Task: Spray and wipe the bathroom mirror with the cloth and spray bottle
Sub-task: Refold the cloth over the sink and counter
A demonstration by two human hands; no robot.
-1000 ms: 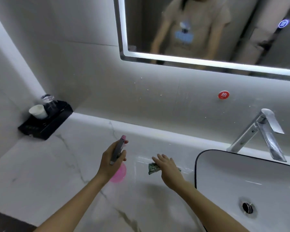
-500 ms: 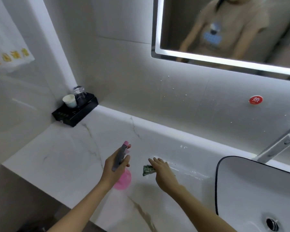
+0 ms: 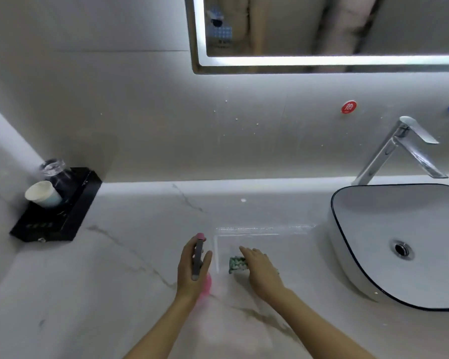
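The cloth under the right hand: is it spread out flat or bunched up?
Bunched up. The cloth shows as a small crumpled green-and-white wad on the counter, partly covered by the right hand.

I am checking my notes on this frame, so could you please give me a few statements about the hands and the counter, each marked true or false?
1. The left hand grips the spray bottle. True.
2. The right hand is wiping the mirror. False: it rests on the cloth on the counter.
3. The basin is right of the cloth. True.
4. The paper cup stands in the basin. False: it sits on the black tray.
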